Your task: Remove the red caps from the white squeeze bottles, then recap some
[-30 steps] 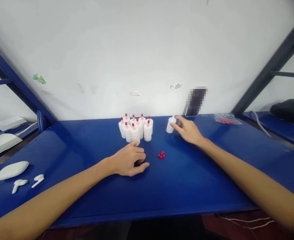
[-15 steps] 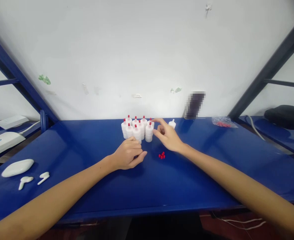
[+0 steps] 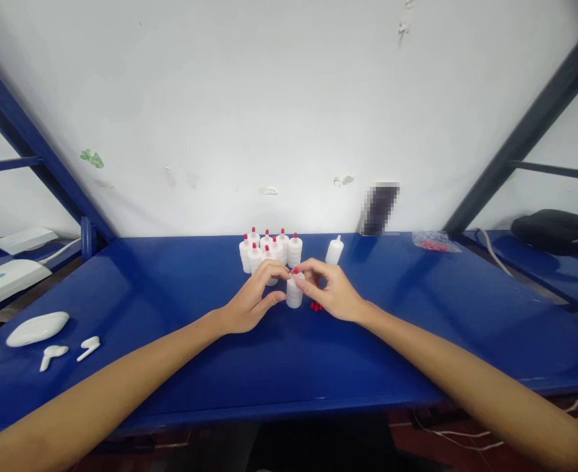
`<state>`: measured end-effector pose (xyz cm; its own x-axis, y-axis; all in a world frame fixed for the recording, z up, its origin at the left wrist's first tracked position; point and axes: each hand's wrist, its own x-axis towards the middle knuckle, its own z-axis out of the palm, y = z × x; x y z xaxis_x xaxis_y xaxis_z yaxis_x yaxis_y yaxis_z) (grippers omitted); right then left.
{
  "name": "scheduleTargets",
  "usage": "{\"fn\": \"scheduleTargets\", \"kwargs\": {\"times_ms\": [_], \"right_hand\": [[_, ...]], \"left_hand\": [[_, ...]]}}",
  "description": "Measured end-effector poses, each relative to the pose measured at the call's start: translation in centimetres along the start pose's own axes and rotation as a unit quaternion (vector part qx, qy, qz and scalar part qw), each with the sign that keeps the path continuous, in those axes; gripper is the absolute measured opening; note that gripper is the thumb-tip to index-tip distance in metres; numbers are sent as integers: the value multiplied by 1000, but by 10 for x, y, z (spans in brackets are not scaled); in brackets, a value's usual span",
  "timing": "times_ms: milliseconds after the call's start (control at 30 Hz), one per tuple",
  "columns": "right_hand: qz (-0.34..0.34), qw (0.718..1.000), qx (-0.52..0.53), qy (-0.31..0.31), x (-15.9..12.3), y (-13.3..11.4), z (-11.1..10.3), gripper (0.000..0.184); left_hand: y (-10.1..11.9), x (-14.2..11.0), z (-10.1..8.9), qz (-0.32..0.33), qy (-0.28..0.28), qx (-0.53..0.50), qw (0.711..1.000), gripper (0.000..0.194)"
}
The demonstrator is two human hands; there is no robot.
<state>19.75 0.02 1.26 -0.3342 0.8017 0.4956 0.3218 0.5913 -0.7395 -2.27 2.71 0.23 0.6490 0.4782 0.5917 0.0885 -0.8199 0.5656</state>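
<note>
A white squeeze bottle (image 3: 294,296) with a red tip cap stands upright between my hands. My right hand (image 3: 335,292) pinches it near the top from the right, thumb on its front. My left hand (image 3: 254,298) is at its left side, thumb and fingers apart, fingertips close to the bottle; whether they touch it I cannot tell. Behind my left hand stands a group of red-capped squeeze bottles (image 3: 295,246), partly hidden by it. Several loose red caps (image 3: 316,306) lie beside my right hand, partly covered. One squeeze bottle (image 3: 335,250) without a red cap stands behind my right hand.
The blue table (image 3: 195,380) meets a white wall. A bag of red caps (image 3: 434,242) lies at the back right, near a pixelated dark object (image 3: 380,208). To the left are an earbud case (image 3: 38,329), two earbuds (image 3: 88,347) and a power strip (image 3: 11,283).
The front right capped bottle has come out of the group toward me with my right hand. My left hand has unfolded and moved slightly right, beside it.
</note>
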Motion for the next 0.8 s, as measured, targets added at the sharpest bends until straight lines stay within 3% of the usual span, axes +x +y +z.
{"fn": "scheduleTargets", "kwargs": {"times_ms": [133, 233, 333, 467, 600, 800], "right_hand": [[-24, 999, -28, 12, -2, -5, 1, 24], [-35, 998, -46, 4, -4, -7, 1, 28], [-37, 999, -30, -1, -6, -7, 3, 29], [-71, 997, -11, 43, -10, -7, 6, 29], [-141, 986, -49, 79, -14, -8, 4, 33], [-136, 977, -146, 79, -12, -8, -2, 15]], "left_hand": [[-3, 2, -3, -22, -27, -65, 997, 26], [-3, 1, -3, -25, 0, -78, 997, 19], [2, 1, 0, -17, 13, -64, 998, 26], [12, 3, 6, -73, -37, -101, 991, 41], [18, 5, 9, -105, -77, -104, 986, 36], [12, 1, 10, -108, -79, -96, 986, 35]]}}
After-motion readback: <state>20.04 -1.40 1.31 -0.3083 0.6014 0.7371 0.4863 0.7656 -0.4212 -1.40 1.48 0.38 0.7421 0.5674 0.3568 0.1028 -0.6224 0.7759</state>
